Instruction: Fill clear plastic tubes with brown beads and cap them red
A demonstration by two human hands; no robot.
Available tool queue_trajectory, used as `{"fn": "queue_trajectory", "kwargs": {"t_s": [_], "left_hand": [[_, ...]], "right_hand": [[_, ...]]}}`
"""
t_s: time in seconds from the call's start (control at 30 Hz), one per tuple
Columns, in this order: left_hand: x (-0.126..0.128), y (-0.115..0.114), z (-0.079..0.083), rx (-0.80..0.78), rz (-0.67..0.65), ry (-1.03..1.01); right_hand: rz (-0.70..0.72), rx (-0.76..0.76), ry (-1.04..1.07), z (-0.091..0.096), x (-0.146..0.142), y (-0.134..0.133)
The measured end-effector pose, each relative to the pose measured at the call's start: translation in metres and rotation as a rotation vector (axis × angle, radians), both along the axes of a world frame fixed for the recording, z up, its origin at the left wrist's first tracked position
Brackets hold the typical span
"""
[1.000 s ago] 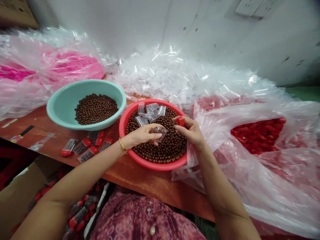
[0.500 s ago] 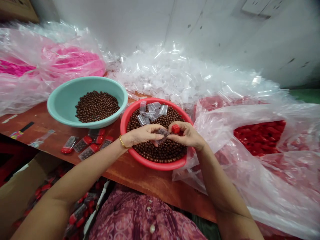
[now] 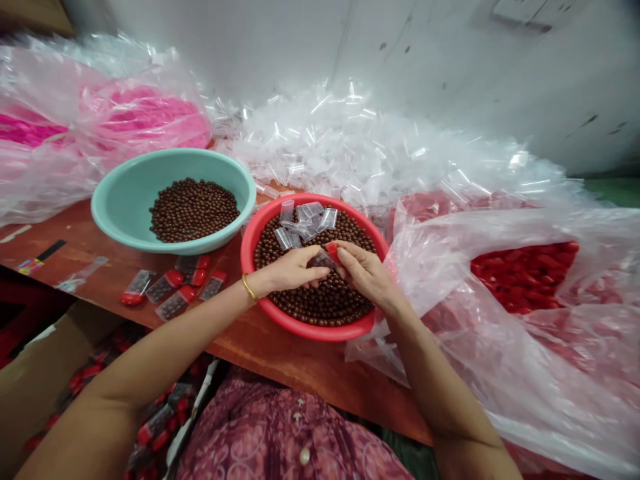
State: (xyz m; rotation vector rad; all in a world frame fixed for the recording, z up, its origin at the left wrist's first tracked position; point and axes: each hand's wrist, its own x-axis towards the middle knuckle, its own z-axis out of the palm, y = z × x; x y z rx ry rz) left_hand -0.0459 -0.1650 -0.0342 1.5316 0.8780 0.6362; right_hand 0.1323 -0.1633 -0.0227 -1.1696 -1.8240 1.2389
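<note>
Over the red bowl (image 3: 305, 327) of small brown balls (image 3: 320, 303), my left hand (image 3: 293, 270) pinches a small clear tube (image 3: 323, 260). My right hand (image 3: 365, 273) meets it there, its fingers closed on a red cap (image 3: 332, 250) pressed against the tube's end. Several empty clear tubes (image 3: 303, 223) lie on the balls at the bowl's far side.
A teal bowl (image 3: 125, 200) of brown balls stands to the left. Filled red-capped tubes (image 3: 173, 290) lie in front of it on the wooden table (image 3: 280, 360). A heap of clear tubes (image 3: 360, 147) lies behind. A bag of red caps (image 3: 525, 270) is right, pink bags (image 3: 125, 120) left.
My right hand moved left from the bowl's right rim and brought the red cap to the tube held in my left hand. The hands now touch.
</note>
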Motion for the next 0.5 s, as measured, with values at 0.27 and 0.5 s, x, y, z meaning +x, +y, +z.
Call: {"fn": "queue_trajectory", "kwargs": {"t_s": [0.27,0.5], "left_hand": [[0.003,-0.002,-0.003,0.38,0.073,0.107],[0.005,-0.011,0.006,0.477,0.087,0.412]], "right_hand": [[0.049,0.329,-0.257,0.002,0.0,-0.009],[0.088,0.584,-0.53,-0.002,-0.001,-0.018]]}}
